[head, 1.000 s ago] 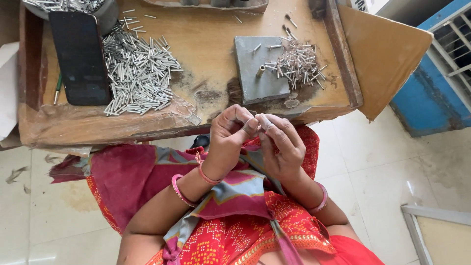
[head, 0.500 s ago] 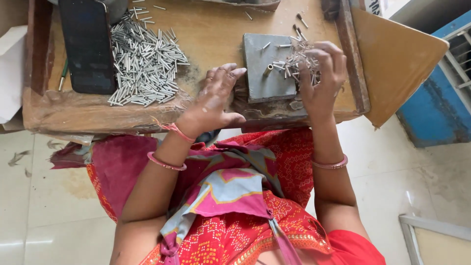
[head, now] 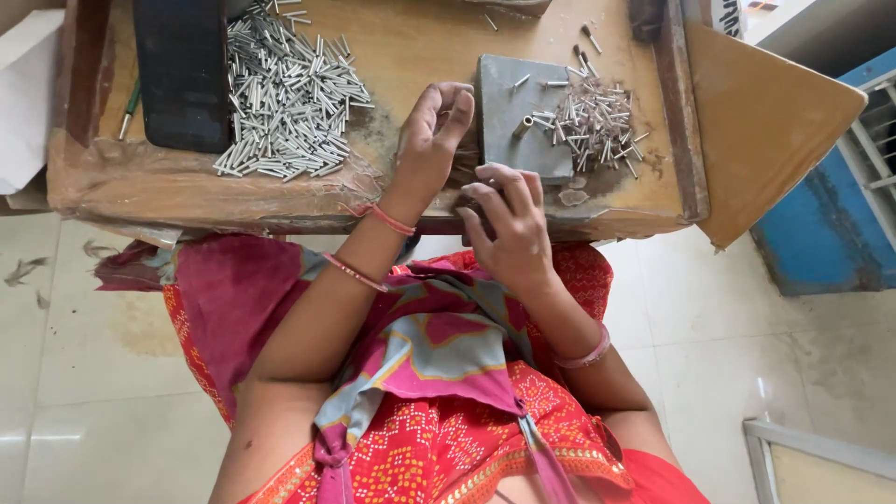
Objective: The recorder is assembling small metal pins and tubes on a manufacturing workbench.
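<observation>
My left hand [head: 431,135] hovers over the wooden work table [head: 411,47], fingers curled and apart, beside the left edge of a grey metal block [head: 509,140]. Nothing shows in it. My right hand [head: 509,224] is at the table's front edge just below the block, its fingertips drawn together; whether a small piece sits between them is hidden. A heap of thin metal pins [head: 593,126] lies on the block's right part. A larger heap of short silver tubes [head: 285,98] lies to the left of my left hand.
A black flat rectangular object [head: 182,75] lies on the table's far left, with white paper [head: 28,93] beyond the edge. A brown board [head: 761,121] juts out at the right, next to a blue structure [head: 821,233]. Pale tiled floor surrounds my red patterned clothing [head: 439,373].
My right hand has pulled back from the pin heap on the block to the table's front edge. My left hand has lifted off the table and curled its fingers.
</observation>
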